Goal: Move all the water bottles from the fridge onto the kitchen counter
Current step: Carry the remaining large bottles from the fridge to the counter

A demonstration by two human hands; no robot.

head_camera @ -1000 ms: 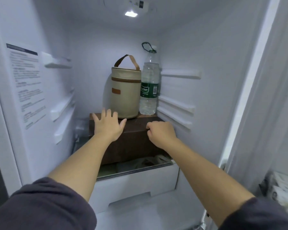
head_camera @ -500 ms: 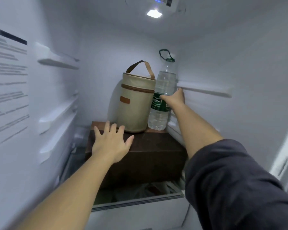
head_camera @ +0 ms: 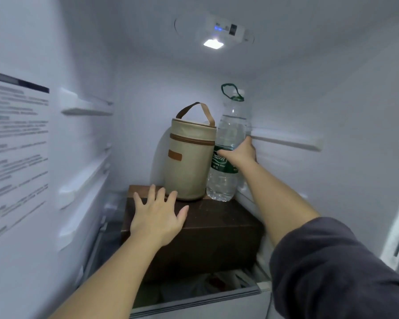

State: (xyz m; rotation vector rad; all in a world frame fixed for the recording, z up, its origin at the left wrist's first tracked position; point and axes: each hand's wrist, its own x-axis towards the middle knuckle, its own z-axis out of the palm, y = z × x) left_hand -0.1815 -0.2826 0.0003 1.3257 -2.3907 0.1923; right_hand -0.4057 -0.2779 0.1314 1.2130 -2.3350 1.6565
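Observation:
A tall clear water bottle point(head_camera: 228, 134) with a green label and a green carry loop stands upright at the back right of the fridge, on a dark brown box point(head_camera: 214, 229). My right hand point(head_camera: 241, 153) is wrapped round the bottle at its label. My left hand point(head_camera: 158, 217) lies flat with spread fingers on the front left of the box top, holding nothing.
A beige cylindrical bag point(head_camera: 189, 161) with a brown handle stands touching the bottle's left side. White shelf rails point(head_camera: 286, 140) jut from both fridge walls. A drawer point(head_camera: 207, 288) with contents sits below the box. The ceiling lamp point(head_camera: 213, 43) is lit.
My right hand rose from the box's front edge to the bottle and closed round its label. The view moved deeper into the fridge. My left hand stayed on the box.

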